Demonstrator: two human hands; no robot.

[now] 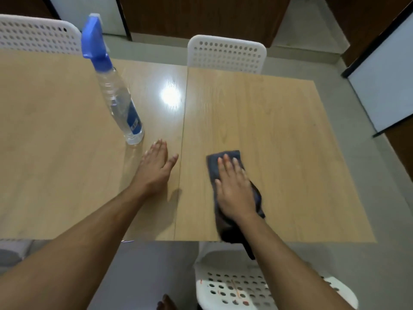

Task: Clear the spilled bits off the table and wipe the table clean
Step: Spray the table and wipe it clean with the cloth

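Nearest the camera, a white perforated stool (234,287) stood on the grey floor (145,265) below the table's near edge, with a few small reddish bits lying on its seat. A bare foot (166,303) showed at the bottom of the view.

Two bare forearms reached forward over the wooden table (279,135). The right hand (234,189) lay flat, fingers straight and together, pressing down on a dark cloth (223,159). The cloth was spread on the right half of the table, near the front; its forward edge showed beyond the fingertips, and its rear end trailed under the wrist and hung over the near edge.

The left hand (156,166) rested palm down on the bare wood to the left of the seam between the two table panels, fingers straight, thumb spread toward the seam, holding nothing. It was well apart from the cloth.

Just beyond the left fingertips stood a clear spray bottle (116,95) with a blue trigger head and a blue label, upright on the table and not touched by either hand. A bright light glare lay on the wood to its right.

On the far side stood two white perforated chairs, one (226,54) behind the right panel and another (38,34) at the far left.
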